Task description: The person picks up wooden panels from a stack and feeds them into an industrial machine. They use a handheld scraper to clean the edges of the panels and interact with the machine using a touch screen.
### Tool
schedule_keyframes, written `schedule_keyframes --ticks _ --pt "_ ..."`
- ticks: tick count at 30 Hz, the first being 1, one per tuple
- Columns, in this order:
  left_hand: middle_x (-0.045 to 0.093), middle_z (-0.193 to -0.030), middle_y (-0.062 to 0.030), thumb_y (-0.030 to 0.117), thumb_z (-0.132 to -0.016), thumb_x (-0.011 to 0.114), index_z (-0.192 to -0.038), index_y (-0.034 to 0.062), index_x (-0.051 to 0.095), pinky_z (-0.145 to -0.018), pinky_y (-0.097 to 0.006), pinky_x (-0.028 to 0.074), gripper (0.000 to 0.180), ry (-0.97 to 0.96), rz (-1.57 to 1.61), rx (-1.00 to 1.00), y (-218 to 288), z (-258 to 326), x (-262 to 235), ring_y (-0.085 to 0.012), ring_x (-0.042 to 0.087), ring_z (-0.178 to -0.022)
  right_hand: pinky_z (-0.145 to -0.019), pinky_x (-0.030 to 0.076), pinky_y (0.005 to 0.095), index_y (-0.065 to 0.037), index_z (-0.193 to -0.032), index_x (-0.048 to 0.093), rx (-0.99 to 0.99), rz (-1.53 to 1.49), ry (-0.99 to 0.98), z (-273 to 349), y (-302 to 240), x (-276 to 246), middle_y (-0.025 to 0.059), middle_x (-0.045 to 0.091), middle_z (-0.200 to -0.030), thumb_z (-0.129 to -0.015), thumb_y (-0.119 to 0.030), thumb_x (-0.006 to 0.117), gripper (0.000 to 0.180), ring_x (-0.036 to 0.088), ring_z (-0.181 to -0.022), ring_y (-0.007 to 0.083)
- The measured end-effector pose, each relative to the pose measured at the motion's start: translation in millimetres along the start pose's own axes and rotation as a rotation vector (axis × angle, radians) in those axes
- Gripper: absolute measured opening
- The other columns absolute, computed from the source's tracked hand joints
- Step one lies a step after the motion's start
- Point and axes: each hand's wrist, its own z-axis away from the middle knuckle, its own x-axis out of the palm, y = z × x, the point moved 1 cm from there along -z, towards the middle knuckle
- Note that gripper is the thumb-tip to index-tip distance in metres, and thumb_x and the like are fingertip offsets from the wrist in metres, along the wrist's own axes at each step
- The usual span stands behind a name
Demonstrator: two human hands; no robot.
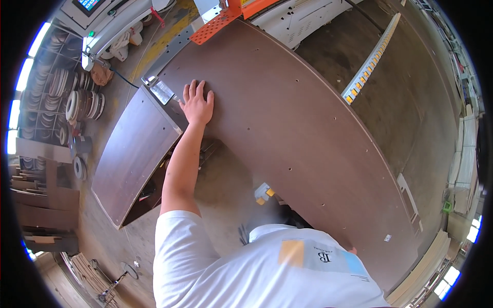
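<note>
A large brown panel (292,128) dotted with small drilled holes stretches from the machine at the top to the lower right. My left hand (197,102) lies flat on its upper left part, palm down, fingers stretched out. Close by those fingers, at the panel's left edge, is a shiny rectangular plate (163,92). Of my right hand (353,250) only a bit of skin shows past the edge of my white shirt, at the panel's lower part. Its fingers are hidden.
A brown-topped cabinet (136,149) with an open side stands left of my arm. Orange perforated guards (218,25) cross the panel's top end. A rail with yellow rollers (372,59) stands at the right; a control screen (88,4) is upper left. Edging rolls (82,105) fill racks.
</note>
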Motion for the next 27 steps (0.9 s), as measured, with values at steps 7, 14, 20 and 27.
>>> schedule_keyframes --ticks 7,14,20,27 --pt "0.037 -0.159 -0.003 0.047 -0.096 0.05 -0.144 0.0233 0.051 -0.115 -0.065 0.024 0.053 0.051 0.042 0.026 50 -33 26 -0.0284 0.024 -0.151 -0.099 0.045 0.0468 -0.007 -0.135 0.052 0.139 -0.369 -0.051 -6 -32 42 0.0079 0.055 -0.139 -0.093 -0.041 0.045 0.055 0.054 -0.122 0.0319" --pt "0.038 -0.158 -0.0015 0.047 -0.095 0.05 -0.142 0.0232 0.052 -0.112 -0.069 0.023 0.052 0.089 0.076 0.036 91 -69 48 -0.0279 0.025 -0.15 -0.086 0.054 0.0414 -0.015 -0.125 0.06 0.097 -0.478 -0.208 -44 -72 90 0.0021 0.065 -0.124 -0.092 -0.042 0.048 0.045 0.061 -0.114 0.0246" --pt "0.043 -0.155 0.0017 0.046 -0.094 0.053 -0.137 0.0256 0.058 -0.11 -0.068 0.027 0.048 0.164 0.084 0.079 138 -106 78 -0.0262 0.029 -0.148 -0.094 0.048 0.0394 -0.015 -0.151 0.036 -0.041 -0.267 -0.188 -82 -76 93 0.0102 0.049 -0.147 -0.084 -0.063 0.065 0.087 0.054 -0.125 0.0231" --pt "0.054 -0.145 -0.0121 0.036 -0.096 0.058 -0.133 0.0092 0.06 -0.115 -0.048 0.035 0.045 0.236 0.29 0.537 163 -82 98 -0.0369 0.046 -0.135 -0.085 0.054 0.0321 -0.007 -0.123 0.064 -0.625 0.803 -0.5 25 -2 43 0.0087 0.073 -0.106 -0.096 -0.048 0.064 0.049 0.068 -0.094 0.016"
